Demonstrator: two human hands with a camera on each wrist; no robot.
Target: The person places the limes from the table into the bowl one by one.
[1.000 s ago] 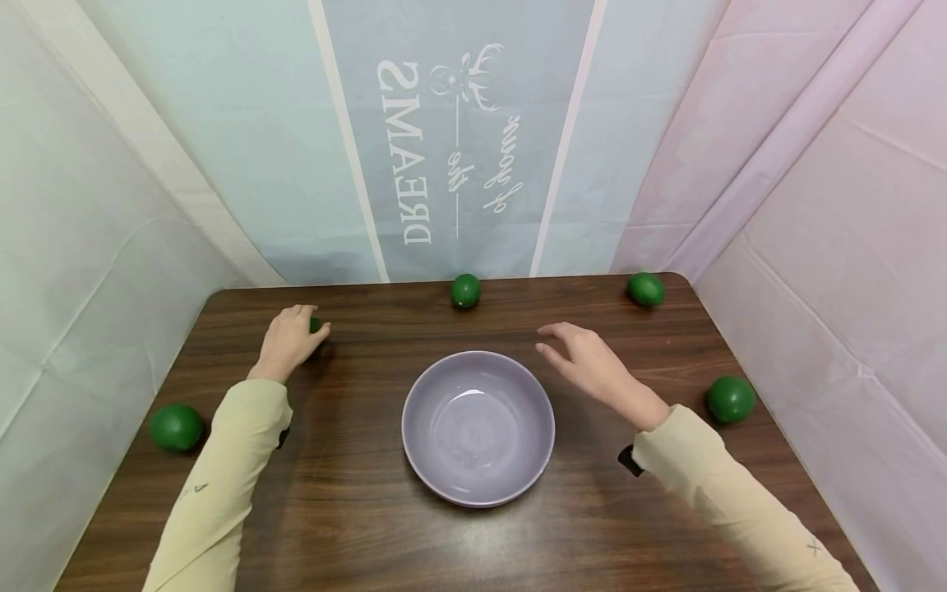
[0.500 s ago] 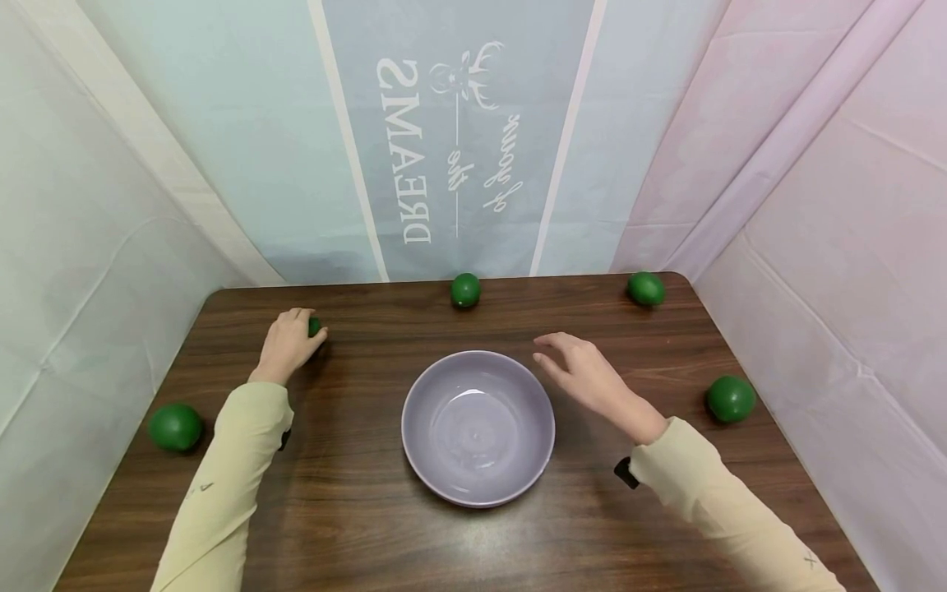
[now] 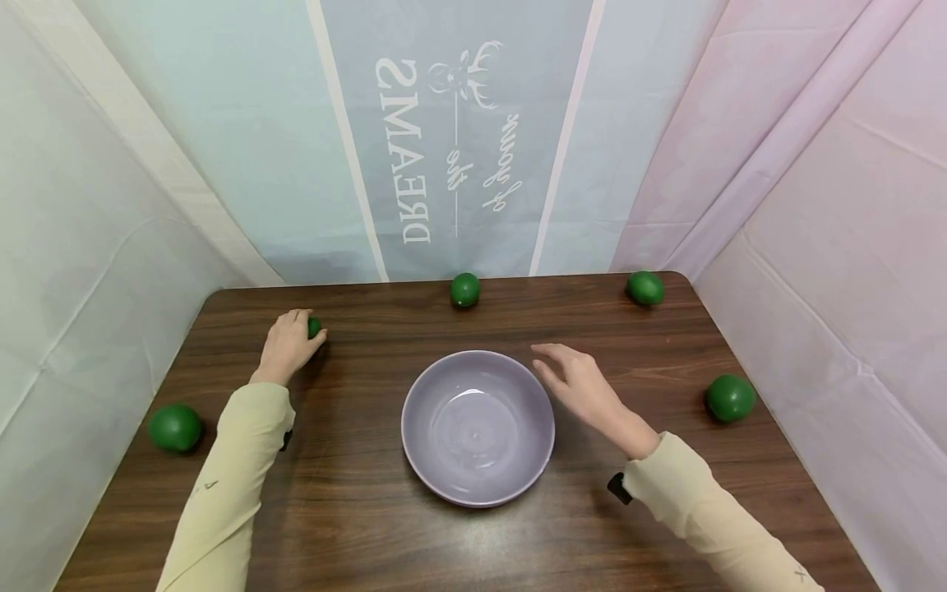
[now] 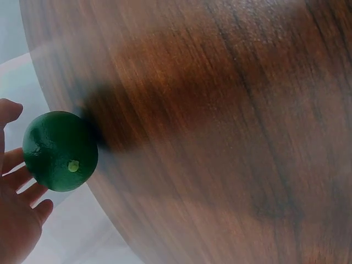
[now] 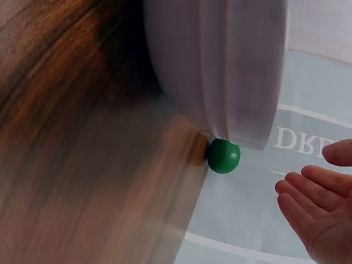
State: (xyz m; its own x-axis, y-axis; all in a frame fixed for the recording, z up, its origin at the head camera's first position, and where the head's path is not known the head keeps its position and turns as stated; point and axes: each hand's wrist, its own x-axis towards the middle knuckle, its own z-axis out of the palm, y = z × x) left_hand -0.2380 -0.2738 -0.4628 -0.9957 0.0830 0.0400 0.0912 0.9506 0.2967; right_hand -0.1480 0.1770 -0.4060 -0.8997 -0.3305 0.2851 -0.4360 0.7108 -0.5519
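Observation:
At the back left of the table, my left hand (image 3: 287, 345) is at a green lime (image 3: 314, 327), partly covering it. The left wrist view has the lime (image 4: 60, 151) resting on the wood, with the fingers behind its lower side and the thumb apart from it; whether the fingers touch it cannot be told. A wide lilac bowl (image 3: 478, 427) stands at the middle. Just right of its rim my right hand (image 3: 588, 395) hovers, fingers extended and holding nothing. In the right wrist view that hand (image 5: 324, 209) is apart from the bowl (image 5: 220, 60).
More green limes lie around the bowl: one at the left edge (image 3: 176, 427), one at the back middle (image 3: 465, 290), one at the back right (image 3: 646, 289) and one at the right edge (image 3: 731, 399). Cloth walls (image 3: 473, 164) border the dark wooden table (image 3: 348, 526).
My right hand has moved slightly down and left, closer to the bowl's rim. The left hand has barely shifted, and a little more of its lime shows. Bowl and other limes stay put.

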